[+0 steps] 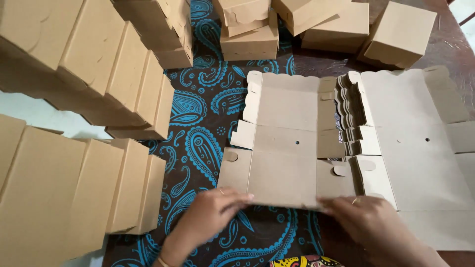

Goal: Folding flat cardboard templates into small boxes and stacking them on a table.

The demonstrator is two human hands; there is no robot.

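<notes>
The flat box blank (284,143) lies centre; stacked blanks (410,143) at three o'clock, folded boxes (99,89) at nine and twelve.

Soft, even, moderately bright light; no glare on the matte flat brown cardboard box blank (284,148). Faint shadows under the left hand (210,212) and right hand (376,225), both slightly motion-blurred at the fingers. Rows of folded brown cardboard boxes (99,74) at left look stretched by wide-angle distortion. Pale sheen on the dark brown surface (448,42) at upper right, suggesting light from that side.
</notes>
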